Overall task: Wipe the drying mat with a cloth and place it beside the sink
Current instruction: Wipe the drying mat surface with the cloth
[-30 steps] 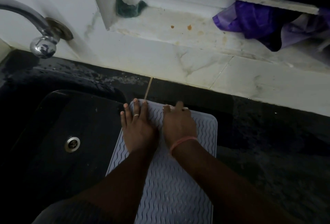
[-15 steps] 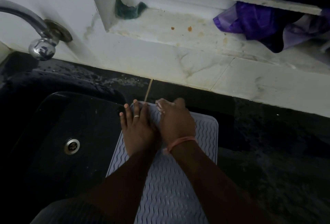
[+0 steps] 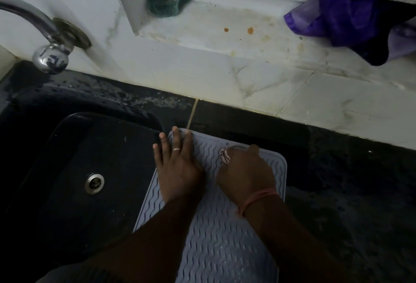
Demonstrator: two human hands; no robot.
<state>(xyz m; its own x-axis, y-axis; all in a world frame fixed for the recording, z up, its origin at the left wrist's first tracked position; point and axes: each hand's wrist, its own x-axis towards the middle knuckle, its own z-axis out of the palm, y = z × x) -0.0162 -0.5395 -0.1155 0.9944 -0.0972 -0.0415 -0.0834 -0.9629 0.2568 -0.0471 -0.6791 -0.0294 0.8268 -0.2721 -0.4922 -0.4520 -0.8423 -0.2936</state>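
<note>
Drying mat [image 3: 216, 226]: a pale grey, rectangular silicone sheet with rounded corners and a raised wavy rib pattern, lying flat on the dark stone counter [image 3: 360, 192] immediately to the right of the black sink basin [image 3: 74, 170], its left edge running along the basin rim. The left hand [image 3: 177, 170] lies palm down on the mat's far left corner, fingers straight and slightly spread, some reaching past the edge toward the sink; it holds nothing and appears to steady the sheet. The right hand [image 3: 245, 174] rests near the far edge, fingers curled over a small pinkish cloth [image 3: 225, 155], of which only a crumpled tip shows beside the knuckles. Both forearms extend forward from the lower frame, roughly parallel, wrists low; a pink thread band circles the right wrist.

The step in hand is judged to be wiping. It would be done well by keeping the flat hand pressed down so the flexible sheet does not creep or buckle, and by drawing the cloth along the ribs in overlapping passes, so moisture in the grooves is lifted rather than skipped. How much of the surface is already wiped cannot be told.
</note>
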